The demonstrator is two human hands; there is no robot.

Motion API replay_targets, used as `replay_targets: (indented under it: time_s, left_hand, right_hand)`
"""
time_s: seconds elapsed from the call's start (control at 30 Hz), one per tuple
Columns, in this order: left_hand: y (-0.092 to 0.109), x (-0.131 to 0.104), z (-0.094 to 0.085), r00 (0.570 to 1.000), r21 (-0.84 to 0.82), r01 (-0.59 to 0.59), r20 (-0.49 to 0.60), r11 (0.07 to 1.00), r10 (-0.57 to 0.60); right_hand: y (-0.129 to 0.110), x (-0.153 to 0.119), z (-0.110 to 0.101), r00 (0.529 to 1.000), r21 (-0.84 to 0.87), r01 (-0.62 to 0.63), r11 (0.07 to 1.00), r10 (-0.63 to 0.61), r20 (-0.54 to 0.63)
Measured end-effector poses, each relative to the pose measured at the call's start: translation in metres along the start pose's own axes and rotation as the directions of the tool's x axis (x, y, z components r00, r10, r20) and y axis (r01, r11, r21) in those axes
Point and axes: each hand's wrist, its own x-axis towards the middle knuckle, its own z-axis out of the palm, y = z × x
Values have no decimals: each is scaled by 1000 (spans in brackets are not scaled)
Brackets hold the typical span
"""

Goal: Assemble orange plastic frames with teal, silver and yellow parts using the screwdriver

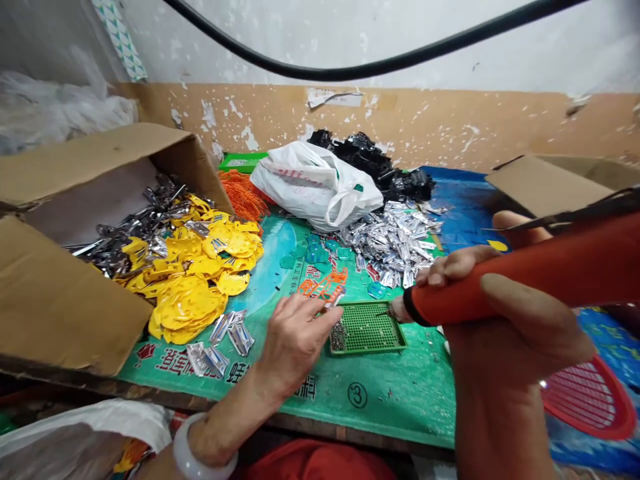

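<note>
Over grn cover (400, 400), red tool (545, 260), peeling wall (440, 117) bhnd.

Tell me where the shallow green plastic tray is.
In the head view, the shallow green plastic tray lies right of and below centre, on the green printed sheet, between the left hand and the red cylindrical tool in the right hand.

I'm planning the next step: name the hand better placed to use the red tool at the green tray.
Probably the right hand: it already grips the red tool, which points toward the green tray. The left hand is pinching a small item.
</note>
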Motion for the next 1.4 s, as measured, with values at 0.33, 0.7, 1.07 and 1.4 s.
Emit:
replay_targets:
  time_s: [0.33, 0.7, 1.07, 1.4]
  left_hand:
    - [3, 23, 57, 942, 194, -284, 238, 939, 236]
    - [9, 0, -5, 717, -506, 689, 370, 519, -591]
    - [23, -16, -18, 539, -662, 749, 632, -26, -556]
    - [26, -24, -18, 496, -577, 817, 698, 5, -516]
  right_hand:
    - [0, -2, -25, 994, -55, 21, 998, -26, -105]
    - [-1, -2, -22, 997, 35, -73, 997, 73, 2]
    - [-5, -17, 17, 969, 147, -187, 971, 158, 188]
    - [5, -31, 33, 948, 149, -254, 956, 215, 236]
